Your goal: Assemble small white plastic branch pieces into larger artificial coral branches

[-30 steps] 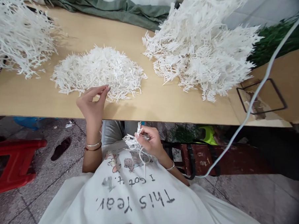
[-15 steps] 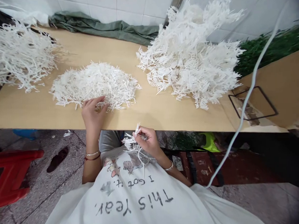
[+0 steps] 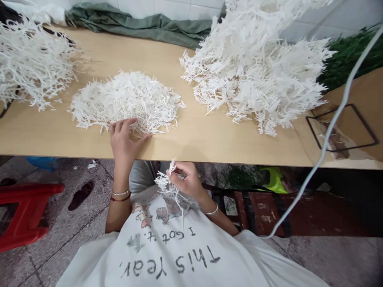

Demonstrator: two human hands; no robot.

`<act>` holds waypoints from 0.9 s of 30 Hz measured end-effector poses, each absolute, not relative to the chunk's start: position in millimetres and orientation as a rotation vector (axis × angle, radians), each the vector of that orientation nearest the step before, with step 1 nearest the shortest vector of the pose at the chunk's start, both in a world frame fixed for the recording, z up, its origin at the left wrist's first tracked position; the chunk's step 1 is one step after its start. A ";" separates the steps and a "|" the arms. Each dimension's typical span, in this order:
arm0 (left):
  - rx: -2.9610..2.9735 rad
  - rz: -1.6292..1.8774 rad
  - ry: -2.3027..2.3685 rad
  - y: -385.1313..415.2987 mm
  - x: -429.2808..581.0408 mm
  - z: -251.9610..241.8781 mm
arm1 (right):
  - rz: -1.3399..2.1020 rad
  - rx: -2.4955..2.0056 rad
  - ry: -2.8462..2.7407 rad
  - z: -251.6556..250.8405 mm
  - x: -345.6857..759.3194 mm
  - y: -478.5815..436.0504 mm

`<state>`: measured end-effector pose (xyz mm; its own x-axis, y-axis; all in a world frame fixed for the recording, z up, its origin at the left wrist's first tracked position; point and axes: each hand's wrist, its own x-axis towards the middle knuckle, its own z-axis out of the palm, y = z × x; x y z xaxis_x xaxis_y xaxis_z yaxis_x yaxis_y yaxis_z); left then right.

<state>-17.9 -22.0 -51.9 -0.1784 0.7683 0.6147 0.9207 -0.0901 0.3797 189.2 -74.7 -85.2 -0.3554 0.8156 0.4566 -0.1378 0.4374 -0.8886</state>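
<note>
Sprigs (image 3: 164,185) pinched in right hand (image 3: 188,182) grip; left hand (image 3: 124,141) open, flat on ctr pile (image 3: 126,97).

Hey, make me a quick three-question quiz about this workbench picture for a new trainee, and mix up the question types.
1. True or false: the right hand rests flat on the table.
2. Pick one. The left hand: A) is clenched in a fist in the air; B) lies open on the near edge of the low pile of white pieces; C) hangs at the person's side.
3. Short answer: what lies along the far edge of the table, by the tiled wall?

Key
1. False: it is off the table, near the chest, gripping a bunch of white sprigs.
2. B.
3. A green cloth.
</note>
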 end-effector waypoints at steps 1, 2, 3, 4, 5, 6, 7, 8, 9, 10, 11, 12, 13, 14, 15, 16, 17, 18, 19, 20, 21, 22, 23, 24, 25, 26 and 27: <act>-1.875 -1.101 -1.972 -22.7 -17.3 -52.4 | 1.128 -0.606 -1.628 -85.8 188.9 -75.3; -1.879 -1.087 -1.968 -23.4 -17.0 -53.0 | 1.132 -0.613 -1.626 -86.3 188.4 -75.8; -1.887 -1.077 -1.958 -24.0 -17.1 -53.5 | 1.135 -0.625 -1.622 -86.7 187.8 -76.4; -1.897 -1.069 -1.947 -24.6 -17.6 -53.9 | 1.137 -0.636 -1.616 -87.0 187.0 -77.0; -1.907 -1.063 -1.942 -25.0 -18.5 -54.0 | 1.140 -0.646 -1.611 -87.2 186.1 -77.5; -1.909 -1.062 -1.946 -25.2 -19.8 -53.7 | 1.142 -0.657 -1.605 -87.3 185.3 -78.0; -1.899 -1.068 -1.959 -25.0 -21.5 -52.9 | 1.145 -0.672 -1.599 -87.3 184.6 -78.4; -1.883 -1.076 -1.975 -24.5 -23.4 -51.5 | 1.148 -0.691 -1.594 -87.2 184.2 -78.5; -1.860 -1.085 -1.989 -23.5 -25.6 -49.8 | 1.152 -0.710 -1.592 -87.2 184.1 -78.4; -1.841 -1.086 -1.993 -22.0 -27.8 -47.7 | 1.156 -0.728 -1.592 -87.1 184.5 -78.0; -1.840 -1.080 -1.984 -20.1 -30.2 -45.6 | 1.160 -0.745 -1.592 -87.0 185.2 -77.4; -1.854 -1.070 -1.967 -17.7 -32.6 -43.7 | 1.165 -0.756 -1.592 -86.7 186.2 -76.4; -1.881 -1.060 -1.949 -15.1 -35.0 -42.3 | 1.168 -0.758 -1.589 -86.2 187.3 -75.3; -1.917 -1.057 -1.932 -12.5 -37.3 -41.5 | 1.169 -0.754 -1.584 -85.6 188.5 -74.1; -1.954 -1.061 -1.923 -9.9 -39.4 -41.4 | 1.169 -0.747 -1.579 -84.9 189.5 -72.9; -1.988 -1.072 -1.921 -7.7 -41.2 -41.8 | 1.165 -0.743 -1.577 -84.0 190.5 -71.8; -2.009 -1.090 -1.932 -6.1 -42.7 -42.5 | 1.160 -0.742 -1.577 -83.2 191.2 -71.0; -2.028 -1.107 -1.951 -5.2 -43.5 -43.2 | 1.156 -0.747 -1.579 -82.4 191.7 -70.4; -2.045 -1.120 -1.967 -5.2 -43.7 -43.5 | 1.153 -0.756 -1.579 -81.9 192.0 -70.1; -2.053 -1.133 -1.974 -6.3 -43.0 -43.2 | 1.153 -0.767 -1.578 -81.7 192.3 -70.1; -2.051 -1.141 -1.968 -8.6 -41.2 -42.2 | 1.154 -0.776 -1.574 -81.6 192.5 -70.3; -2.033 -1.159 -1.939 -12.0 -38.3 -40.5 | 1.157 -0.782 -1.568 -81.7 192.7 -70.6; -2.008 -1.185 -1.884 -16.5 -34.4 -38.5 | 1.159 -0.784 -1.561 -81.9 192.9 -70.9; -1.986 -1.228 -1.815 -22.1 -29.3 -36.7 | 1.159 -0.779 -1.558 -81.9 193.2 -71.2; -1.973 -1.299 -1.749 -28.7 -23.4 -35.3 | 1.161 -0.769 -1.558 -81.7 193.6 -71.3; -2.005 -1.393 -1.690 -35.9 -16.8 -34.8 | 1.171 -0.750 -1.562 -81.2 194.1 -71.3; -2.082 -1.515 -1.665 -43.6 -9.9 -35.4 | 1.187 -0.726 -1.571 -80.2 194.7 -71.1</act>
